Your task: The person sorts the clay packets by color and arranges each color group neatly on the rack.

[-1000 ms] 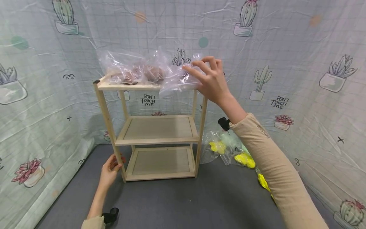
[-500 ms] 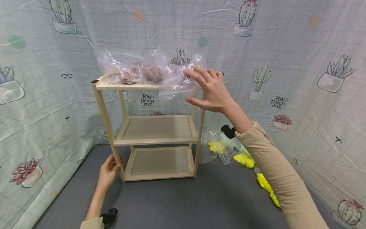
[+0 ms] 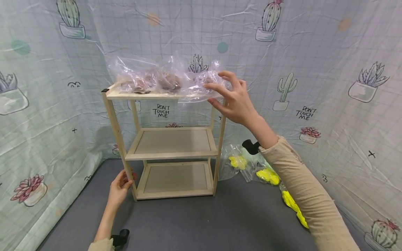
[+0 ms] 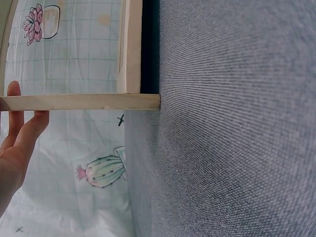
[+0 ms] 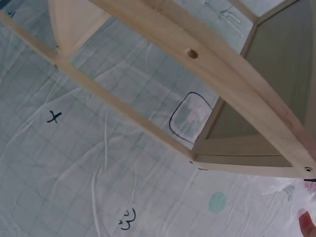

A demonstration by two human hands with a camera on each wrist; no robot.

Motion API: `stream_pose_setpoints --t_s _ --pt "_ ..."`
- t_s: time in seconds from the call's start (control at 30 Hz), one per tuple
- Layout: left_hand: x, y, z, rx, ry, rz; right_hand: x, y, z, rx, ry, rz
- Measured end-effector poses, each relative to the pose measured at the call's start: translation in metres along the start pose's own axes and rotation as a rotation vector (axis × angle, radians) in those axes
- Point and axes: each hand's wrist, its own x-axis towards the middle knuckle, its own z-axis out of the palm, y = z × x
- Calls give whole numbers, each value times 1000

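Observation:
A wooden three-tier shelf rack (image 3: pixel 171 154) stands on the dark grey surface. My left hand (image 3: pixel 119 188) grips its front left post low down, and in the left wrist view fingers (image 4: pixel 30 132) show on both sides of that post. On the top tier lie clear plastic bags, two with brownish-pink contents: one bag (image 3: pixel 139 83) at left, another (image 3: pixel 169 81) in the middle. The right-hand clear bag (image 3: pixel 196 94) overhangs the front edge. At that bag my right hand (image 3: pixel 237 101) has its fingers spread and bent, the fingertips against the plastic. One fingertip (image 5: pixel 307 224) shows in the right wrist view.
Right of the rack, clear bags with yellow contents lie on the surface: one bag (image 3: pixel 238 162) beside the post, another (image 3: pixel 268 176) farther right, and more yellow packets (image 3: pixel 293 202) partly under the right forearm. A cactus-print cloth (image 3: pixel 314 69) hangs round the back and sides.
My right hand has moved down and slightly right, its thumb now below the top tier's edge. The right-hand bag's overhanging edge has shifted slightly. My left hand stays on the post.

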Motion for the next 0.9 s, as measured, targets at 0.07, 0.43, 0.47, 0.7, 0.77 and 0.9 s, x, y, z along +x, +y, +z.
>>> stream_pose_setpoints --t_s 0.07,0.43,0.47,0.7,0.77,0.9 --pt "-1 0 0 -1 0 -5 -1 2 1 -26 39 -35" --pt "-1 1 0 6 3 -21 -8 3 2 -77 -10 -29" --pt "-1 1 0 8 5 -22 -8 3 2 -78 -17 -27" --pt "-2 2 1 4 10 -12 -12 5 2 -72 -40 -17" --pt "-2 2 1 3 13 -11 -13 5 2 -69 -42 -17" --pt "-2 2 1 10 18 -5 -15 3 0 -69 -38 -30"
